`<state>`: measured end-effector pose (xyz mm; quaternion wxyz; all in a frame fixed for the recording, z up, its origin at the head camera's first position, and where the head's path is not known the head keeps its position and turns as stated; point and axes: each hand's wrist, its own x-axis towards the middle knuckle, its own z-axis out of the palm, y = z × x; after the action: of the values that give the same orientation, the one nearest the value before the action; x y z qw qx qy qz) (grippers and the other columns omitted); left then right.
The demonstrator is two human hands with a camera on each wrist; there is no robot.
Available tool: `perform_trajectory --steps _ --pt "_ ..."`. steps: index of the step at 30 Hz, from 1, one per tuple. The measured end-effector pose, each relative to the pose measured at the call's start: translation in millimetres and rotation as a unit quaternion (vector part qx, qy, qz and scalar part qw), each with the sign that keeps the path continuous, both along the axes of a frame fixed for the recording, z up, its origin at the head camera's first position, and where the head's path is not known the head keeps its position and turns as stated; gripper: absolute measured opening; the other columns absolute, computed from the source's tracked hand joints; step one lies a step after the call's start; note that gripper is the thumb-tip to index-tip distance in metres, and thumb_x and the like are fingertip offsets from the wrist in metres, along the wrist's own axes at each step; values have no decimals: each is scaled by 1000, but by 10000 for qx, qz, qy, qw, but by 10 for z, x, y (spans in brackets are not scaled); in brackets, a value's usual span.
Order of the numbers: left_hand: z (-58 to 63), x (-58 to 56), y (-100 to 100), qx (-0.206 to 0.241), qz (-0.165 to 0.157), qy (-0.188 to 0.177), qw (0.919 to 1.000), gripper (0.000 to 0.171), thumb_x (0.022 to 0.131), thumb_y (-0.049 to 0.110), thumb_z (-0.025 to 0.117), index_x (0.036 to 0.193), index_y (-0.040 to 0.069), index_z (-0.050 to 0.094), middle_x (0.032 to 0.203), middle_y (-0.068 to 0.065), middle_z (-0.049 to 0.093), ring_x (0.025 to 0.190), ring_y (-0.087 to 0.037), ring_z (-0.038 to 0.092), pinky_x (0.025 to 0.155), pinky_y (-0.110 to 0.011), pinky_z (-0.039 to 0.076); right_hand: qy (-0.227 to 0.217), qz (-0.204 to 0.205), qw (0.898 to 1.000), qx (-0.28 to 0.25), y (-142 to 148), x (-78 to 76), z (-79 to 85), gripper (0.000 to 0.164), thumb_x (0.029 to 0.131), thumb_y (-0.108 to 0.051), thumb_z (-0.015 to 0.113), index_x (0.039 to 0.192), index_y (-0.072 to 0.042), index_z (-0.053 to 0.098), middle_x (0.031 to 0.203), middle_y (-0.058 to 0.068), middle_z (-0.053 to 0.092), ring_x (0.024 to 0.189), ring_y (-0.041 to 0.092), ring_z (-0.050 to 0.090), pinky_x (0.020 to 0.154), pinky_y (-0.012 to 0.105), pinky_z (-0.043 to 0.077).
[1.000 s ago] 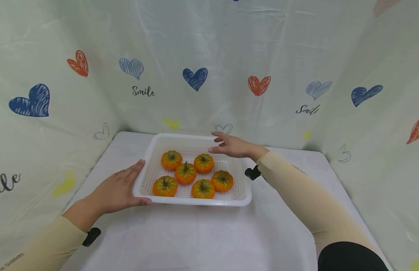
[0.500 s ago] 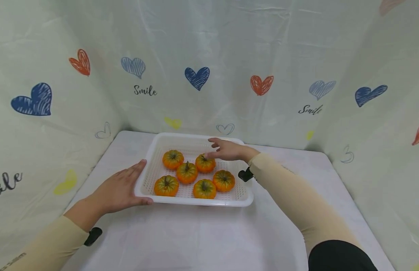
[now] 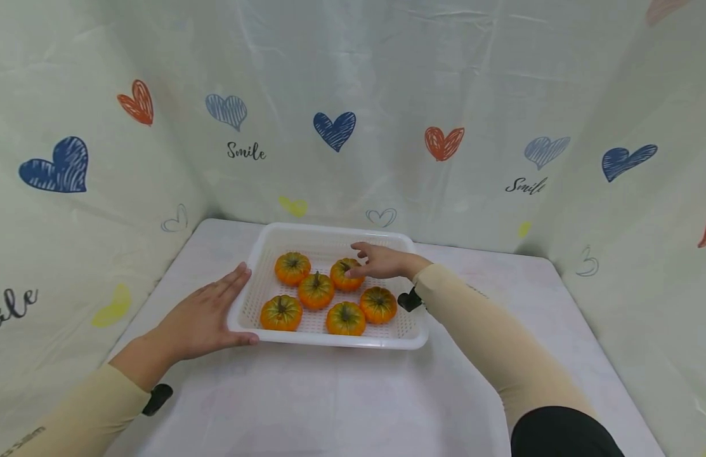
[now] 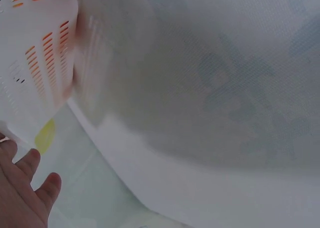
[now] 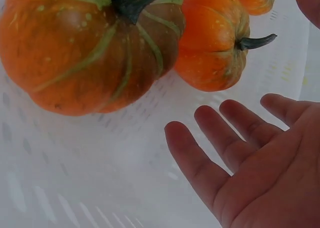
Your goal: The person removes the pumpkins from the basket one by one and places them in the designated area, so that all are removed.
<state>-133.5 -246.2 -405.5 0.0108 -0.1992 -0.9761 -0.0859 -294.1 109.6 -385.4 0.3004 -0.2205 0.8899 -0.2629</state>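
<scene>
Six orange pumpkins with green-streaked tops sit in the white perforated basket [image 3: 353, 341]. One pumpkin [image 3: 346, 284] lies right of the basket's centre, towards its far side, partly hidden under the right hand [image 3: 385, 261]. That hand reaches in over the basket's right half, its fingers straight and spread apart and its thumb at the pumpkin's top; whether the thumb touches is hard to tell. The middle pumpkin [image 3: 316, 291] is just beside it, near the basket's centre. Of the other four, one is towards the basket's far left, one at its near left, one by the near rim right of centre, and one towards its right end.

The left hand [image 3: 203, 317] rests against the basket's left end, fingers stretched along the side and thumb extended along the near rim.

A pale worktop [image 3: 307, 406] carries the basket. Beige sleeves [image 3: 490, 336] come in from the basket's near side. Behind the basket, light sheeting [image 3: 387, 70] shows coloured hearts and the word "Smile".
</scene>
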Motion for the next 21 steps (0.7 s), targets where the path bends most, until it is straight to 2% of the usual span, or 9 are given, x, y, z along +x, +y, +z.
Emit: perform_trajectory --steps 6,12,21 --pt "-28 -27 -10 -97 -79 65 9999 123 76 83 57 157 -1 19 164 -16 19 144 -37 29 113 -55 29 -68 -56 9999 72 -36 -11 -70 90 90 -50 69 159 -16 23 156 15 35 138 32 39 112 52 33" --pt "-24 -23 -14 -84 -44 17 10000 123 76 83 56 157 -1 19 164 -17 19 143 -38 31 112 -55 31 65 47 9999 98 -75 -18 -129 85 91 -46 70 159 -18 26 155 13 37 137 30 40 112 49 33" --pt "-26 -16 -9 -80 13 -69 9999 123 76 84 55 158 1 15 165 -15 16 143 -38 30 111 -57 32 -73 -18 9999 125 -107 22 -231 86 89 -33 76 158 -19 28 154 11 39 133 28 44 111 48 36"
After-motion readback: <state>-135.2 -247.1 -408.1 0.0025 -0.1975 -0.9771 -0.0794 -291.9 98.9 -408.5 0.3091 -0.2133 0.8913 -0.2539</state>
